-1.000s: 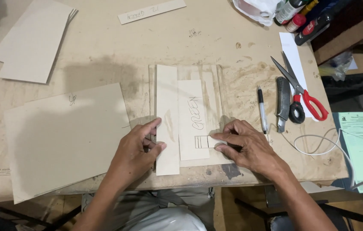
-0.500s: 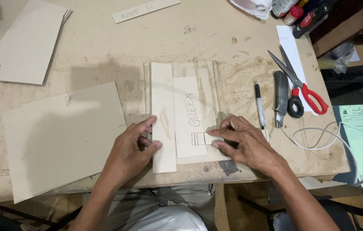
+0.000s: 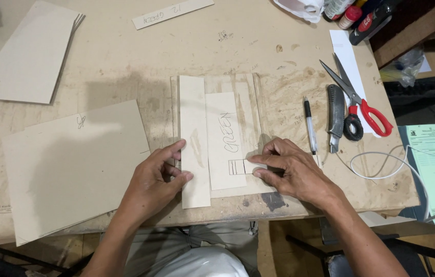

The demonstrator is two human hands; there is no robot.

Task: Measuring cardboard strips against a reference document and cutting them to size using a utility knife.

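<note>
The left hand lies flat on the surface. Its fingers are nearly straight and press on the left edge of a long tan strip of board. It grips nothing; it just pushes down and sideways. The right hand lies palm down too. Its thumb and first finger are pinched close at the right edge of a paler card with writing on it, near a little drawn box with lines. I cannot tell if it pinches the card's edge or only presses on it.

Both pieces lie between the two hands, on top of a wider board. The strip and the card lie side by side and seem to touch.

These pieces look thin, light and stiff, like thick cardboard. They would slide easily on the smooth board, so pressing down flat keeps them from slipping. I think the edges are the best place to take hold. They could bend or crease if squeezed hard in the middle.

Both wrists are low, and the forearms come in from the near edge.

Left of the left hand lies a big sheet. Right of the right hand lie a pen, a knife and red scissors.
</note>
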